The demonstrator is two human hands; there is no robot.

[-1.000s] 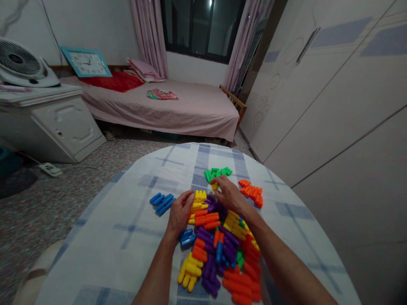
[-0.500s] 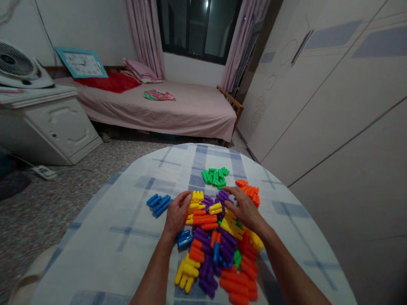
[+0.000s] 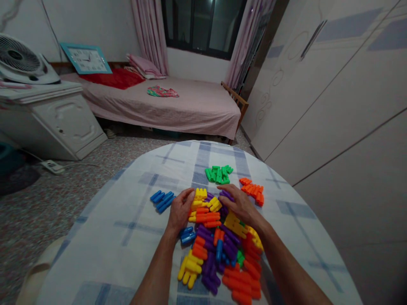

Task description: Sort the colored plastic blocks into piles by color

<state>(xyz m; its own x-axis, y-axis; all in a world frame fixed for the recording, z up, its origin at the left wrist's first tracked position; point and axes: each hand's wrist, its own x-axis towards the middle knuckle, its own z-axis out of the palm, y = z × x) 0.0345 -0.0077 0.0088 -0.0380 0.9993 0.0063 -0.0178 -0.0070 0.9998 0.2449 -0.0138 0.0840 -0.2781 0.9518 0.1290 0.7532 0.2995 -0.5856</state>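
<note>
Seen from the head camera, a heap of rounded, peg-shaped plastic blocks in yellow, orange, purple, blue and green (image 3: pixel 219 250) lies on the tabletop (image 3: pixel 127 241), which is covered with a white cloth checked in pale blue. The left hand (image 3: pixel 179 210) rests at the heap's far left edge. Its fingers (image 3: pixel 188 195) are loosely curled and touch a yellow plastic block of several joined pegs (image 3: pixel 200 194); whether they grip it I cannot tell. The right hand (image 3: pixel 243 206) lies palm down on the heap's far right part, its fingers (image 3: pixel 233 200) stretched out and slightly spread, holding nothing, with the tips at a purple plastic block (image 3: pixel 226 194). Between the two hands, at the heap's far end, a second small yellow block (image 3: pixel 215 204) sits above a row of orange pegs (image 3: pixel 206 218). Beyond the heap lies a group of green blocks (image 3: pixel 218 174). A group of orange blocks (image 3: pixel 253 189) lies off its far right, and a few blue blocks (image 3: pixel 163 200) lie off its far left, just past the left hand. All three groups lie apart from the heap.
</note>
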